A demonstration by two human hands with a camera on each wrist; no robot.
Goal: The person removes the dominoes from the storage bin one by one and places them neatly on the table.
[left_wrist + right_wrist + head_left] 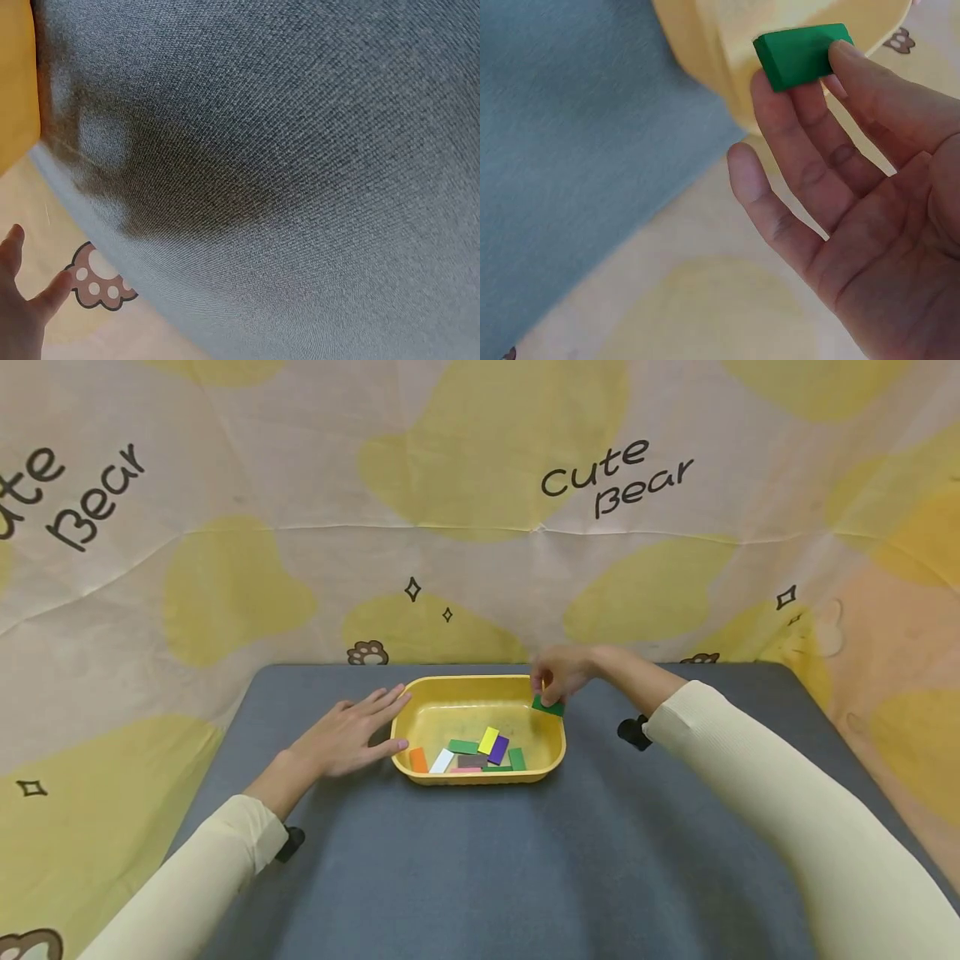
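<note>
Between thumb and fingertips my right hand (pixel 564 672) pinches a green block (pixel 802 56), a flat rectangular piece, at the right end of the yellow tray (pixel 480 779). My left hand (pixel 348 732) lies with spread, straight fingers at the tray's left rim. Inside the tray are several similar blocks: an orange block (pixel 418 760), a white block (pixel 442 761), a yellow block (pixel 488 741), a purple block (pixel 498 750), a grey block (pixel 472 762), a partly hidden pink block (pixel 467 770) and several green ones. The left wrist view catches only fingers (pixel 54 295) of that hand.
The tray stands near the back edge of a table (pixel 480 868) covered in grey-blue cloth. Behind it hangs a patterned backdrop cloth (pixel 480 568) with yellow patches and lettering. Dark wrist-worn devices show at both sleeve cuffs.
</note>
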